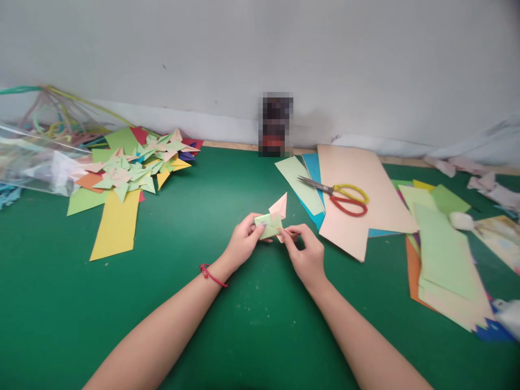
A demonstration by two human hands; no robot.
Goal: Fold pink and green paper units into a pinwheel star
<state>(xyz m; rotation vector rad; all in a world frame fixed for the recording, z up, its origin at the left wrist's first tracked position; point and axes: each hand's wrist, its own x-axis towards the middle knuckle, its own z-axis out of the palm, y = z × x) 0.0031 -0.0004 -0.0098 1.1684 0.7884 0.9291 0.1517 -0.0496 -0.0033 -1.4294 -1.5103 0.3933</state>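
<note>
Between my two hands is a small folded paper piece (270,225), light green with a pale pink pointed flap standing up at its top right. My left hand (245,238) is closed on its left side, thumb on the green face. At the lower right, my right hand (304,250) pinches a pink corner between thumb and fingers. The piece is held above the green table (195,325). Just beyond my right hand, scissors (337,195) with one yellow and one red handle lie on a large pale pink sheet (349,233).
Folded paper stars (130,173) are heaped at the left over coloured sheets, beside a clear plastic bag (36,162). Several green and pink paper strips (447,254) lie stacked at the right. A pixelated dark object (276,124) stands against the wall (203,59).
</note>
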